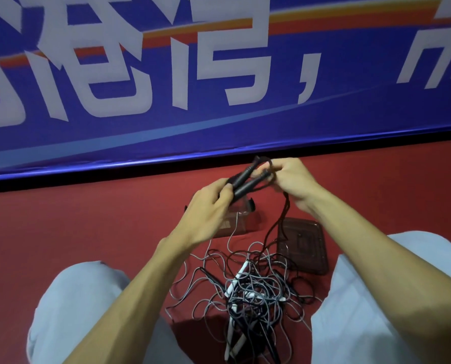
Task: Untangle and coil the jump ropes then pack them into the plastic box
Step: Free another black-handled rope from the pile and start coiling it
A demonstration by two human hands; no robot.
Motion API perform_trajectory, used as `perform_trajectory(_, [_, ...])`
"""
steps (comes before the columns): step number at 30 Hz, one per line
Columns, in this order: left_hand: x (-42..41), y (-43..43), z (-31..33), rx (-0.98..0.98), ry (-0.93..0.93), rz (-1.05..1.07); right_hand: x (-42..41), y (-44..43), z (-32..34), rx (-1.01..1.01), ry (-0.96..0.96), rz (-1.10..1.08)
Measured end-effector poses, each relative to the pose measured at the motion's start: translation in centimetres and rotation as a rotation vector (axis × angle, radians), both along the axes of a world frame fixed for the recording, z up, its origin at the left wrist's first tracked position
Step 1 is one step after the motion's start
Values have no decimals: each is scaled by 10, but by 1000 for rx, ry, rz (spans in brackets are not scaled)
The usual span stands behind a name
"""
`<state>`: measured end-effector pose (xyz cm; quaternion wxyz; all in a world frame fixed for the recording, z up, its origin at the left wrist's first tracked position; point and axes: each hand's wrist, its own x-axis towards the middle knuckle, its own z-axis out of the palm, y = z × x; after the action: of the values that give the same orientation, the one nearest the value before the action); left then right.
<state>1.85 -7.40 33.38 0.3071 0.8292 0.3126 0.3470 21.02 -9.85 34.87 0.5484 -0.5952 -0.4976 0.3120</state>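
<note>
Fingers (219,190) of the left hand (206,208) curl round the lower ends of two black handles (245,179), which lie side by side and slant up to the right. The right hand (295,179) meets the handles' upper ends, its fingertips (275,166) pinched on the black rope (279,222) where it leaves the handles. How many turns of rope loop there is hard to make out through the blur.

From the head view, that rope hangs from the right hand down into the tangle of jump ropes (248,290), a heap of black and grey cords on the red floor (61,232) between the person's knees. White handles (241,271) stick out of the heap, and more handles lie at its near end.

Beyond the heap stands the clear plastic box (244,222), partly hidden behind the left hand, with a grey cord trailing over its near wall. The lid (305,245) lies flat just to the right of the box. Light grey trouser legs (74,298) frame the heap on both sides. A blue banner (219,127) with large white characters fills the wall behind.
</note>
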Motion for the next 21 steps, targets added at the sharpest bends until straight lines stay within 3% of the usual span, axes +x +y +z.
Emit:
perform_trajectory(5, [3,12,2,-401,-388,151,-15,-10,3,-161,-65,260])
perform_trajectory(12, [-2,32,-5,-653,-496,260,-32,-28,9,-312,-268,662])
perform_trajectory(15, [-1,37,-15,-680,-387,308,-31,-35,14,-304,-581,700])
perform_trajectory(21, [-2,42,-29,-310,142,439,-36,-34,11,-39,-962,446])
